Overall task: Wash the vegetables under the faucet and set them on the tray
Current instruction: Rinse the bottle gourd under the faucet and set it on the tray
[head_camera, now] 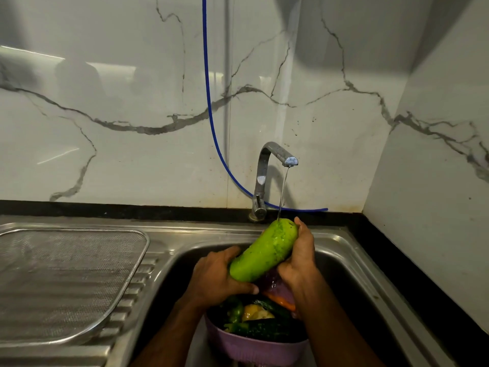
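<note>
A large light-green gourd (264, 250) is held tilted over the sink basin, its upper end under a thin stream of water from the chrome faucet (267, 165). My left hand (219, 276) grips its lower end. My right hand (299, 258) grips its upper right side. Below my hands a purple colander (254, 348) sits in the basin with several vegetables: green peppers, something yellow, something orange, dark green ones. The mesh tray (66, 282) lies on the draining board at the left, with nothing on it.
The steel sink (352, 260) fills the lower right. A blue hose (209, 102) hangs down the marble wall and runs behind the faucet. A black counter edge (397, 250) borders the sink at the right and back.
</note>
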